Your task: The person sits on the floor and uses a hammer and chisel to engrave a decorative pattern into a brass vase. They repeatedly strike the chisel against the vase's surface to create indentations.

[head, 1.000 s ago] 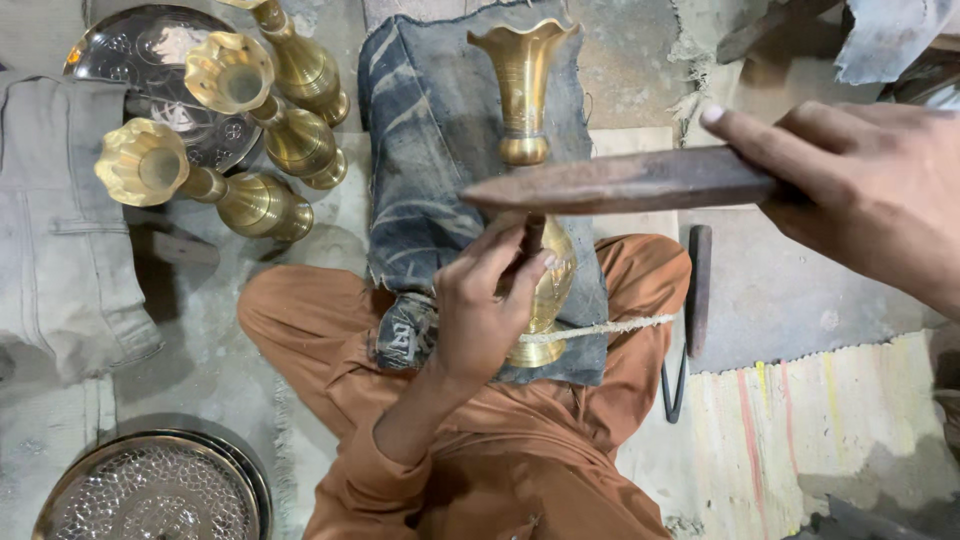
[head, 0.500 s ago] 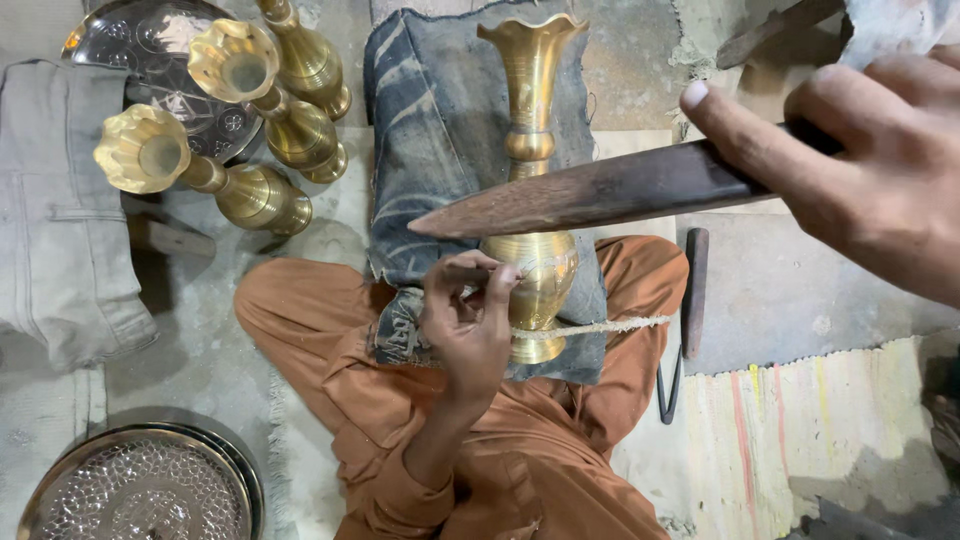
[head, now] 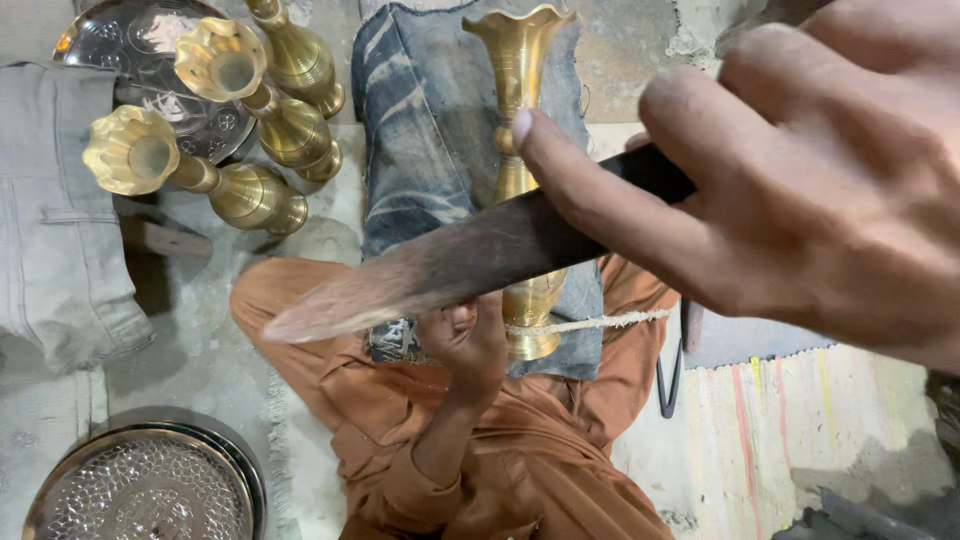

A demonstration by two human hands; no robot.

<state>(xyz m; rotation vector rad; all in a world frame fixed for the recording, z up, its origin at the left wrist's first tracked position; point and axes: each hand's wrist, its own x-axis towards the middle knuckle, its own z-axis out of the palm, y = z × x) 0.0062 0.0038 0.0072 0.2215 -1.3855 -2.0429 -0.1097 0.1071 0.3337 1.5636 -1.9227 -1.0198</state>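
My right hand (head: 800, 200) fills the upper right, close to the camera. It grips the dark handle of a long flat worn bar (head: 450, 270) that slants down to the left across my lap. A tall brass vase (head: 520, 60) lies on a blue denim cloth (head: 420, 150) over my legs. A pale string (head: 590, 322) crosses the vase near its foot. My left hand (head: 470, 345) is curled against the vase's round lower body. The bar hides what its fingertips pinch; the earlier frames show a thin dark tool there.
Three more brass vases (head: 250, 190) lie at the upper left beside an engraved metal tray (head: 110, 40). Another patterned round tray (head: 140, 490) sits at the lower left. Grey folded cloth (head: 50, 220) lies on the left. A dark metal tool (head: 672, 375) rests by my right knee.
My right hand has lifted the flat bar up toward the camera, so both look much larger. My left hand has stayed at the vase's lower body, shifting slightly downward.
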